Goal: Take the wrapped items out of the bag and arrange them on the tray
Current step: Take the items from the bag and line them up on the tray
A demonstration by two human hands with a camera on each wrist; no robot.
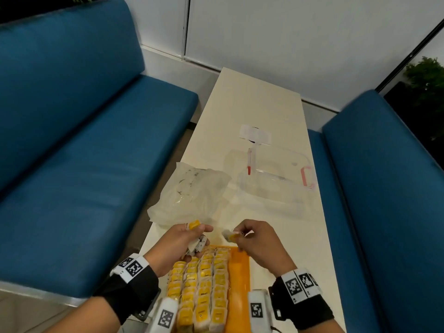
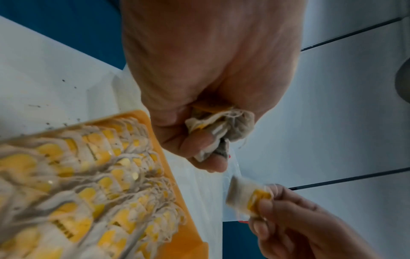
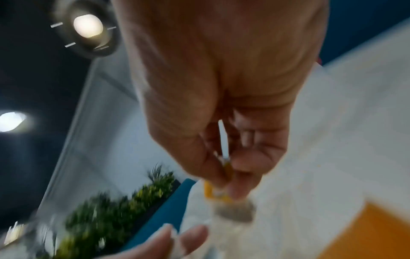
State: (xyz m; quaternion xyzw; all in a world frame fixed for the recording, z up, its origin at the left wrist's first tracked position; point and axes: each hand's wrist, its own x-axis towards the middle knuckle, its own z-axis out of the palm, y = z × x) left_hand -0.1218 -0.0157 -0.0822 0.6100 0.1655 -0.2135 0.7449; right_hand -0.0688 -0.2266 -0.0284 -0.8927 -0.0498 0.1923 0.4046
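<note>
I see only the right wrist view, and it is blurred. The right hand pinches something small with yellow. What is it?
Observer: A single tea bag with a yellow tag, pinched by the right hand.
Operator: Does the left hand hold anything?
Observer: Yes, the left hand grips a small bunch of tea bags.
Operator: How full is the tray?
Observer: The orange tray carries four rows of tea bags; a bare strip remains along its right side.
Operator: Where is the bag?
Observer: The plastic bag lies on the table, beyond the hands.
</note>
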